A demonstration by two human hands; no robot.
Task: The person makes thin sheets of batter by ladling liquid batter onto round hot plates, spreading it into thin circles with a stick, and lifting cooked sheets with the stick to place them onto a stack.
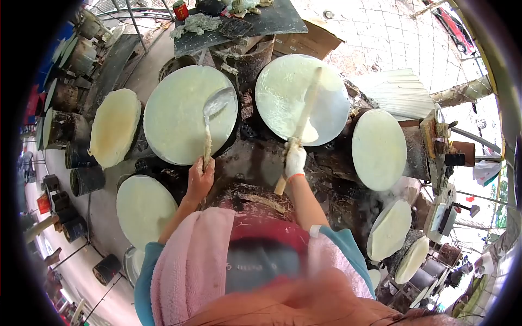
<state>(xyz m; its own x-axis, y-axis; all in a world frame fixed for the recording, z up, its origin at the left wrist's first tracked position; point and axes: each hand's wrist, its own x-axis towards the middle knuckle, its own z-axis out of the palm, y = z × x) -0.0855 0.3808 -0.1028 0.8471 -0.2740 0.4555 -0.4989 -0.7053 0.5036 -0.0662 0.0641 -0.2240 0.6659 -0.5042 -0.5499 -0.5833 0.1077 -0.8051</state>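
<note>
My left hand [201, 178] is wrapped round the handle of a metal ladle [218, 101]. The ladle's bowl is over the right part of a large round griddle covered with pale batter [179, 117]; I cannot tell whether it touches. My right hand [295, 157], in a white glove with an orange band at the wrist, grips a long flat wooden stick [309, 100]. That stick lies across a second round griddle [330, 111], where pale batter [280, 89] coats the left and upper part and bare grey metal shows at the right. A small puddle of batter sits by the stick near the front rim.
More round griddles with pale sheets stand around me: a browned sheet [113, 127] at left, one [144, 209] lower left, one [379, 149] at right, and one [389, 231] lower right with steam nearby. A dark table [266, 19] with plastic bags stands ahead, beside a cardboard box [310, 41].
</note>
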